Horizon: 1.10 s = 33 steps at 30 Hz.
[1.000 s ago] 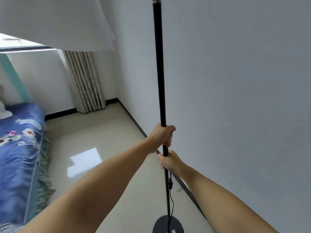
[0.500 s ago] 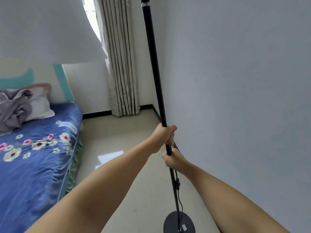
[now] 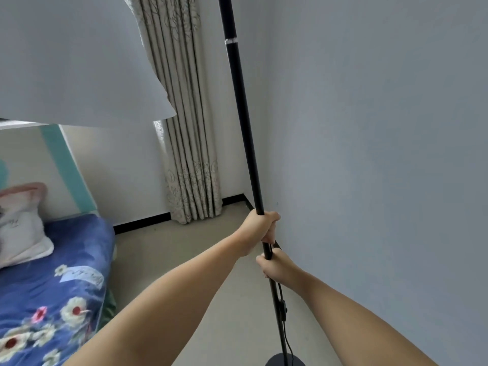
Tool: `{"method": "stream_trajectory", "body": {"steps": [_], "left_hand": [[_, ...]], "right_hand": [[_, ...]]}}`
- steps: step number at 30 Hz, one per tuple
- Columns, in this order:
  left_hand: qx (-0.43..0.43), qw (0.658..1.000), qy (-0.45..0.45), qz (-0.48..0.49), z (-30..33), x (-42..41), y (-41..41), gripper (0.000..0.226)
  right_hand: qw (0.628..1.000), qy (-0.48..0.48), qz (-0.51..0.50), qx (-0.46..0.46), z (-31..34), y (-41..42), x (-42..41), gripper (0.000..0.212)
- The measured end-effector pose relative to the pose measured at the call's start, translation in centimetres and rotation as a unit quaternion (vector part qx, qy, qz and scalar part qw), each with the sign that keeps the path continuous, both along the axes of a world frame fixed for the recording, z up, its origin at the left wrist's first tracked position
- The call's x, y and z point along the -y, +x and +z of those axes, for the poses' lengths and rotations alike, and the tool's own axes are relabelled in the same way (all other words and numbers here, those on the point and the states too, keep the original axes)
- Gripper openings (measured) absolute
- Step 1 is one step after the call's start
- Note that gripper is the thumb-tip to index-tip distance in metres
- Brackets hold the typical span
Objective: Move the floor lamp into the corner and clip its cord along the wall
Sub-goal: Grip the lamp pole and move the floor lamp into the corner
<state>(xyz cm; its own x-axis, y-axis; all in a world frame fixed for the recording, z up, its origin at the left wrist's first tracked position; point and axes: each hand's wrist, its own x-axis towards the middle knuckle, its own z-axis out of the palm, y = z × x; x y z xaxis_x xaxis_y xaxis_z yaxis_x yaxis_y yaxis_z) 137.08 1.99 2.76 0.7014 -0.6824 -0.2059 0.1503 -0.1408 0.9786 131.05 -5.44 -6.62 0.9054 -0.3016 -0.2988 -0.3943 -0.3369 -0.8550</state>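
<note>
Two hands clamp the black lamp pole (image 3: 243,122): left hand (image 3: 260,228) above, right hand (image 3: 274,266) just below. Cord (image 3: 286,336) with inline switch hangs beside pole toward base (image 3: 284,360). Wall (image 3: 383,154) close right; curtain (image 3: 184,128) in corner ahead; bed (image 3: 52,286) left; shade (image 3: 74,59) overhead. No writing legible.

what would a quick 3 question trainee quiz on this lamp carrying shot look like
1. True or false: both hands grip the lamp pole.
2. Which hand sits higher on the pole? A) left hand B) right hand
3. Fill in: the cord hangs beside the pole, below the ____ hand.

Key: 1 true. 2 A. 3 right. The pole leans, its base is at the bottom edge of the view, and the corner by the curtain lies ahead.
</note>
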Motion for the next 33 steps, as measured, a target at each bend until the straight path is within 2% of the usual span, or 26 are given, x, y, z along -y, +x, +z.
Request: {"method": "stream_trajectory", "body": {"steps": [5, 11, 18, 20, 25, 33], "left_hand": [[-0.021, 1.000, 0.005, -0.002, -1.1, 3.1, 13.0, 0.052], [-0.002, 1.000, 0.025, -0.004, -0.5, 6.6, 30.0, 0.058], [0.025, 0.997, 0.027, -0.062, -1.8, 10.7, 50.0, 0.053], [0.033, 0.995, 0.037, -0.088, -1.7, 11.2, 51.8, 0.052], [0.058, 0.987, 0.063, -0.137, -1.6, 15.6, 64.4, 0.049], [0.059, 0.978, 0.080, -0.184, -2.8, 22.9, 78.7, 0.049]], "right_hand": [[1.000, 0.012, 0.004, -0.011, -1.1, 12.8, 3.0, 0.023], [0.999, 0.023, -0.011, -0.022, -0.9, 30.3, 6.2, 0.024], [0.997, 0.018, -0.069, -0.019, -2.2, 50.0, 9.6, 0.024], [0.997, 0.003, -0.062, -0.042, -1.6, 51.1, 10.3, 0.023], [0.993, -0.004, -0.111, -0.037, -1.0, 63.2, 13.6, 0.024], [0.990, 0.018, -0.136, -0.045, -2.6, 77.6, 20.3, 0.028]]}}
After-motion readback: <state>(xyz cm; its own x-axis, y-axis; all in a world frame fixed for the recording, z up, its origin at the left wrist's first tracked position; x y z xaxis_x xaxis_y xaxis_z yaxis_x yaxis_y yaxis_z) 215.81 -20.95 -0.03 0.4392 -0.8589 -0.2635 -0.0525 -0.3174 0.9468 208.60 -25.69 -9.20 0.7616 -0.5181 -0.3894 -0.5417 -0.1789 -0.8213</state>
